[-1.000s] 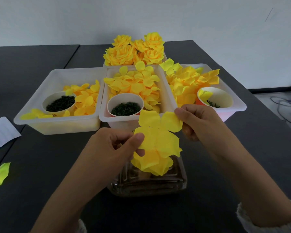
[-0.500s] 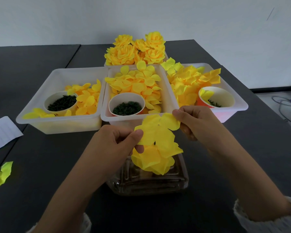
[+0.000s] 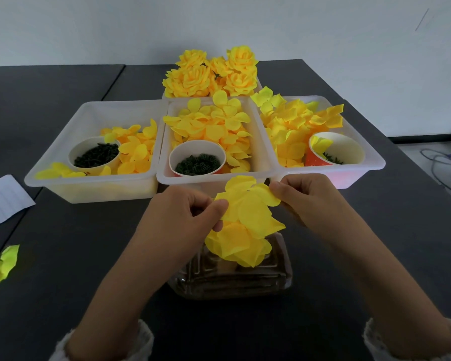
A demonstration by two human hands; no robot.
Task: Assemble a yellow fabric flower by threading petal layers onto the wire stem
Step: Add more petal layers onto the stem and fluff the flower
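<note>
Three translucent white plastic bins (image 3: 94, 190) of loose yellow petals sit on the dark table (image 3: 63, 243). Left hand (image 3: 185, 217) and right hand (image 3: 305, 196) pinch opposite edges of the yellow fabric petal layer (image 3: 248, 204), held above the clear plastic container (image 3: 232, 280).

A small craft-assembly workstation in a plain room, set up for piecework: dark tables (image 3: 63, 256) pushed together against a bare pale wall (image 3: 89, 27), three white plastic bins (image 3: 89, 190) lined up side by side and sorted with loose yellow fabric petals (image 3: 208, 123), paper cups (image 3: 197, 149) of small dark green parts standing inside them, and a heap of finished yellow flowers (image 3: 211, 72) stacked behind; cables (image 3: 438, 162) trail on the floor at right
</note>
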